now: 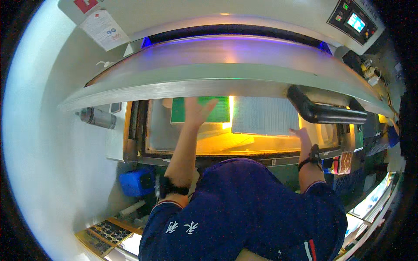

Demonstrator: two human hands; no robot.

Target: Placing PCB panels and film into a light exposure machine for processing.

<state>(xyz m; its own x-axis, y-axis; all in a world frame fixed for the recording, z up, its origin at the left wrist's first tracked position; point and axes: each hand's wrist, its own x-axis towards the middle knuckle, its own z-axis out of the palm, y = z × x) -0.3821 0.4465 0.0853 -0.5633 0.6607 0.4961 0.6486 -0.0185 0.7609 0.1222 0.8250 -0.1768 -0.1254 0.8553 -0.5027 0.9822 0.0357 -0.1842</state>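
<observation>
The person leans over the lit glass bed [183, 139] of a large exposure machine, whose hinged lid [217, 82] stands raised above the arms. The left hand [196, 111] lies flat, fingers spread, on a green board [217, 108] at the far side of the bed. The right hand [300, 132] rests open near the bed's right edge, touching the near corner of a pale grey gridded sheet [265, 115] that lies just right of the green board. Neither hand is closed on anything; both press or steady.

The step in hand looks like laying out and squaring the two panels on the glass. The next move would likely call for nudging each panel into line and drawing both arms clear of the lid and its black handle [326, 112].

The glass glows yellow from below, with violet light along the lid's upper rim. Right of the lid sits a control panel [355, 21] with a small screen. Left of the bed stands a plain white wall [43, 130]; below it are a blue box [135, 182] and a tray of small dark parts [104, 232].
</observation>
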